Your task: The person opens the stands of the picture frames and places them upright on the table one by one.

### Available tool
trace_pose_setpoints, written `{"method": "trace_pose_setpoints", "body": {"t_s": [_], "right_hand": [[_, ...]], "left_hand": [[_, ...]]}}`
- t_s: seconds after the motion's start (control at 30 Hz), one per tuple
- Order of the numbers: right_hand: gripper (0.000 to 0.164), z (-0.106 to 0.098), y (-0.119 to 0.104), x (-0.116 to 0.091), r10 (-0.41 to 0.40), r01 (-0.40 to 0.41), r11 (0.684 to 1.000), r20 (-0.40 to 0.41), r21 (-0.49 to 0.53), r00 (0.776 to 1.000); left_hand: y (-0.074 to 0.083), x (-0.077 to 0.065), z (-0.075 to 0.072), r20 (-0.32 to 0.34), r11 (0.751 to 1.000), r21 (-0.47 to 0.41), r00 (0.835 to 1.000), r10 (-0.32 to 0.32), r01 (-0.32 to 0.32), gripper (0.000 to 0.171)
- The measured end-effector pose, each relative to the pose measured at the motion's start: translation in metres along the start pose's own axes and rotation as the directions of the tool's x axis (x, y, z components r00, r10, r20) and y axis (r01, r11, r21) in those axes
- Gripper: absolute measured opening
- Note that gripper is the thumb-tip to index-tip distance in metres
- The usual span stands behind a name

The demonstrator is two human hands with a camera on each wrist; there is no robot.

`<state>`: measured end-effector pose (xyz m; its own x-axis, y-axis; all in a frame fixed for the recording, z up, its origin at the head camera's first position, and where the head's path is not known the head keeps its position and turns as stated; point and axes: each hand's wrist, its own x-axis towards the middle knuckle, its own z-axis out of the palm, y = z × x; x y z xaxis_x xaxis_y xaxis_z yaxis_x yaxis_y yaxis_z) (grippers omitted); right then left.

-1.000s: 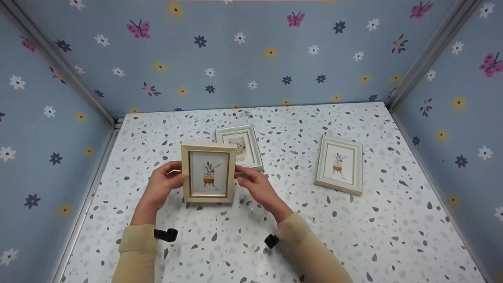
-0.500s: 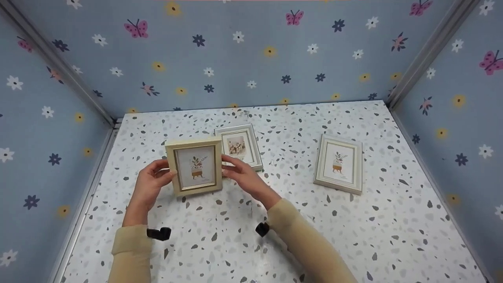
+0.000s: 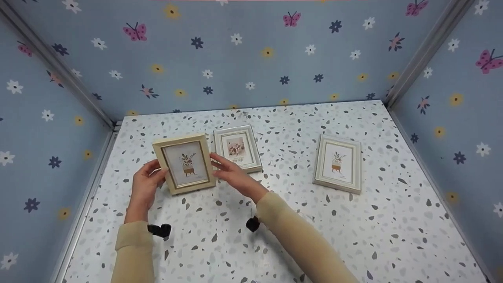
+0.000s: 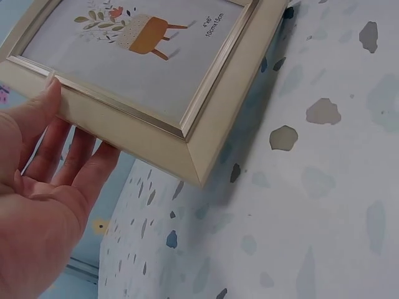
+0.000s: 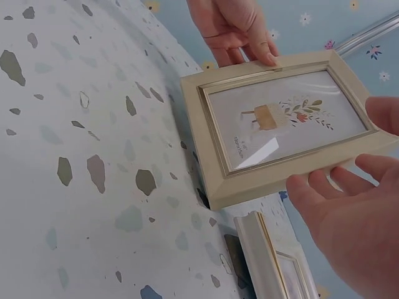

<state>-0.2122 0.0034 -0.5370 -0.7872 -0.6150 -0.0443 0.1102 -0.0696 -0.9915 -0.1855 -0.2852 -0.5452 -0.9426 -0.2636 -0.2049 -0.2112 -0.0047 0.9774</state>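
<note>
A cream picture frame [image 3: 184, 165] with a potted-plant print stands tilted back over the table at the left in the head view. My left hand [image 3: 146, 184] pinches its left side, thumb [image 4: 47, 103] on the front rail and fingers curled behind. At the opposite side, the extended fingers of my right hand [image 3: 237, 177] touch the edge; in the right wrist view its thumb [image 5: 383, 114] is spread apart from them. Just behind lies a silver-white picture frame [image 3: 235, 148] with a photo-like print, face up.
Another silver-white picture frame [image 3: 337, 163] lies face up on the right part of the speckled table [image 3: 283, 220]. Blue flowered walls [image 3: 251, 59] close off the back and both sides.
Both hands have moved left and a little away with the cream frame, which now turns and leans more. The back frame shows more fully. The right frame stays put.
</note>
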Motion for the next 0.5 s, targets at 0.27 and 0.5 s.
{"method": "trace_pose_setpoints", "body": {"t_s": [0.27, 0.5], "right_hand": [[0.062, 0.005, -0.001, -0.002, 0.040, -0.043, 0.994, -0.031, -0.096, 0.999], [0.061, 0.007, -0.002, -0.007, 0.045, -0.051, 0.982, -0.035, -0.184, 0.998]], "left_hand": [[-0.003, -0.001, -0.003, 0.020, 0.999, -0.026, 1.000, -0.019, 0.019, 0.059], [-0.009, -0.012, -0.005, 0.036, 0.999, -0.044, 0.999, -0.004, 0.005, 0.052]]}}
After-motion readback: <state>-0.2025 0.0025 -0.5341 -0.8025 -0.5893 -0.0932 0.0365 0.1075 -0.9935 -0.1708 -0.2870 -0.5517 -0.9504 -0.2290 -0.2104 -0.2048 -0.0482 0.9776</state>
